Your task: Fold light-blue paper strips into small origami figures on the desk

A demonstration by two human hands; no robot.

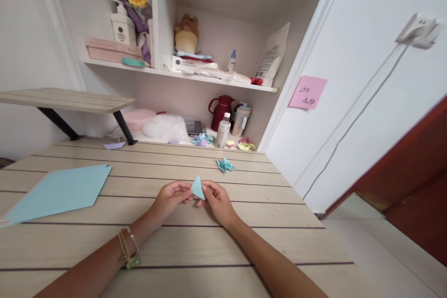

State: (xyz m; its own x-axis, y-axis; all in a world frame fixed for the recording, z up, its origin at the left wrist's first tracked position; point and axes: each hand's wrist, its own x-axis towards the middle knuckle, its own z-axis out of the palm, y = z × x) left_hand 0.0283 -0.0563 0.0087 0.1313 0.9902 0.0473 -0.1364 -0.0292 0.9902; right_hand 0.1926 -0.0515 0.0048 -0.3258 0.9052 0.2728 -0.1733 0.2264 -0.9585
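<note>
Fingers (182, 186) of the left hand (168, 201) and right hand (220, 205) pinch a small light-blue paper piece (198, 188) between them, over the middle of the plank-topped table (300, 237), its pointed tip toward the far side. Judged by this compact outline, folding is partly done; the creases remaining cannot be counted. Just beyond, slightly right, a blue folded paper (225, 165) with several flaps lies apart and seems more complete. At left, light-blue sheets (63, 191) lie flat, apparently still unfolded, with a pink edge showing. Farther off, a lilac folded paper (114, 145) lies near a leg of the wooden riser (66, 98). Along the far edge, blue and lilac folded papers (202, 139) gather left of a white-capped clear bottle (223, 131); yellow folded paper (246, 146) lies to its right. Behind, a red jug (221, 112) stands within a white shelf unit (162, 9). On the right wall are a pink sticky note (308, 92) and a socket (415, 30) with a cable.
</note>
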